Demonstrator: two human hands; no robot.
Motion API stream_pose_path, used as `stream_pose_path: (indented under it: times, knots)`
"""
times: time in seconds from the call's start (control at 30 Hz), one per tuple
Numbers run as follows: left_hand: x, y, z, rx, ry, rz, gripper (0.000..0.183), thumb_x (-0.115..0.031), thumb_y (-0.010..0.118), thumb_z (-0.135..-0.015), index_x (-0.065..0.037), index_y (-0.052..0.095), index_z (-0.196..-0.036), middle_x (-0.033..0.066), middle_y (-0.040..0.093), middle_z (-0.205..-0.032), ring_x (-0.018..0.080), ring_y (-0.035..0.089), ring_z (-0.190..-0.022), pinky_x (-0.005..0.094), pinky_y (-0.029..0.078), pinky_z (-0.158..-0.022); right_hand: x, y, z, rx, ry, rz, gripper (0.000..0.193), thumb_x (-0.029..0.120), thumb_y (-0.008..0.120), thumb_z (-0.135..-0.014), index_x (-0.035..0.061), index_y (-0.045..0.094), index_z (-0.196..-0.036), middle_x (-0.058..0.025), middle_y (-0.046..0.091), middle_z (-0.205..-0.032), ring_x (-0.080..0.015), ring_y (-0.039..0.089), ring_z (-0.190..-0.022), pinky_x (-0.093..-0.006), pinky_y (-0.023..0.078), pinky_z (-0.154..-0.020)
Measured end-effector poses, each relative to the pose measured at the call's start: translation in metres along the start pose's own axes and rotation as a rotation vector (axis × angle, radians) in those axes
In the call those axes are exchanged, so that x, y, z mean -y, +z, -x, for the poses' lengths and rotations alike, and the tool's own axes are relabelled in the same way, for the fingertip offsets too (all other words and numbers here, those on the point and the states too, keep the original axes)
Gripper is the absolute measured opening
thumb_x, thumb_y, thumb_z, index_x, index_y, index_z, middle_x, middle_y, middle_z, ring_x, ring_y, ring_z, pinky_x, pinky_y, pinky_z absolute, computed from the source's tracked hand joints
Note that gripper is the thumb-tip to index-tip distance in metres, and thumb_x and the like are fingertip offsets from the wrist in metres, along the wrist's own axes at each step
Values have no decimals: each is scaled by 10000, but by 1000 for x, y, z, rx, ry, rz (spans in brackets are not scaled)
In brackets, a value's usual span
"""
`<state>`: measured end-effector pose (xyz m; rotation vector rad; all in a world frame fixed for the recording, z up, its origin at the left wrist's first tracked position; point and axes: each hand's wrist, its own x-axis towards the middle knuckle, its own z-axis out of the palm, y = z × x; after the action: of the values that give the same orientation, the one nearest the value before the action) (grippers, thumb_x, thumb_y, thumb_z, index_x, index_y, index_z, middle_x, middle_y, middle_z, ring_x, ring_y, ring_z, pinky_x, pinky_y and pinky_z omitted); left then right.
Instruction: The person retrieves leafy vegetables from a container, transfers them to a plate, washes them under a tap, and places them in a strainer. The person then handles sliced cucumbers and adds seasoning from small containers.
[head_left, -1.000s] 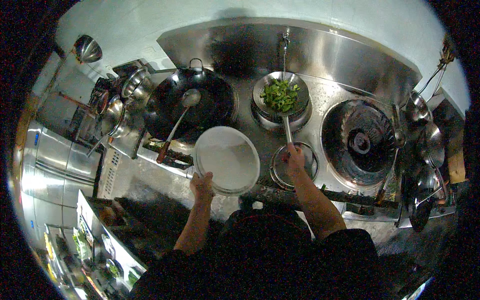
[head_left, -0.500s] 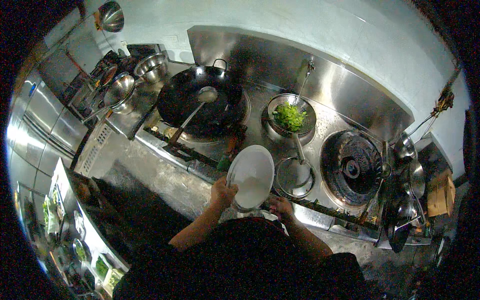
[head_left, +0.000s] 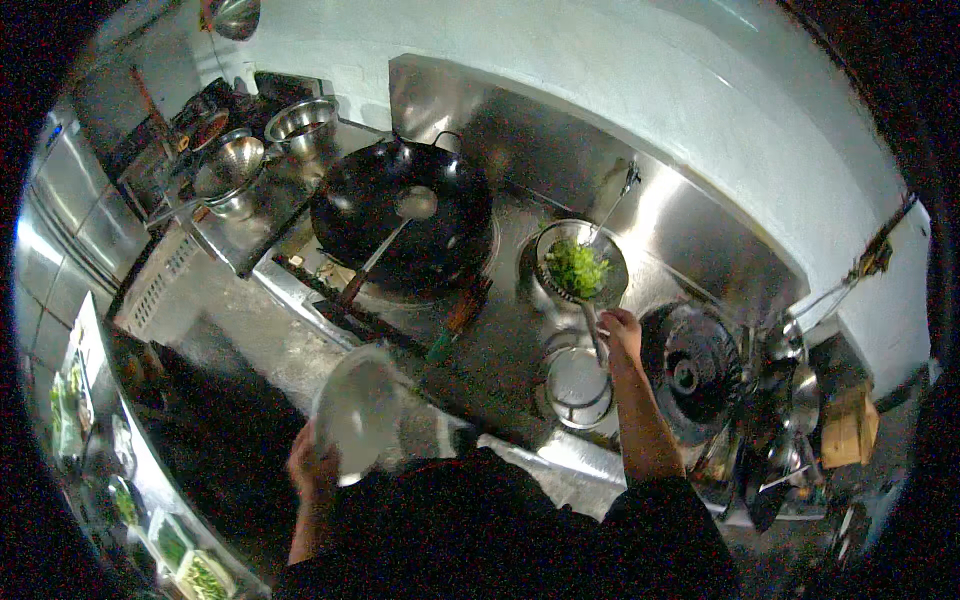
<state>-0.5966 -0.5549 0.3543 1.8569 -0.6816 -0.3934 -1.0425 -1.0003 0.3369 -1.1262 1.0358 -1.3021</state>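
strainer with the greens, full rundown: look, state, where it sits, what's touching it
The strainer is a round, shiny metal bowl-shaped one with a long straight handle running toward the person. A clump of bright green vegetables lies inside. It sits over a round opening in the steel cooktop, between the black wok and the empty burner. The right hand grips the handle's near end. Whether its rim rests on anything cannot be told.

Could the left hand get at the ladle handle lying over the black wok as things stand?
Probably not right away: the left hand holds a white plate low by the body. Nothing blocks the path to the ladle in the wok.
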Motion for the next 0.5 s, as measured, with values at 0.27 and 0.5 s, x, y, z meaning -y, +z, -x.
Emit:
stream_pose_path:
  times: [0.27, 0.5]
  knots:
    - [89, -74, 97, -261, -313, -265, 354, -165, 625, -729, 12, 644, -1034, 130, 675, -971, 212, 639, -781, 332, 513, -702, 40, -8, -243, 60, -134, 239, 198, 148, 552, -878, 17, 634, -1002, -104, 662, -980, -231, 651, -877, -350, 538, -776]
    - [133, -96, 188, -99, -656, -921, 217, -195, 647, -772, -14, 676, -888, 122, 686, -793, 281, 638, -692, 392, 526, -644, 40, -4, -383, 147, -321, 669, 291, 247, 605, -891, 16, 636, -1066, -70, 662, -882, -154, 595, -749, -291, 496, -687]
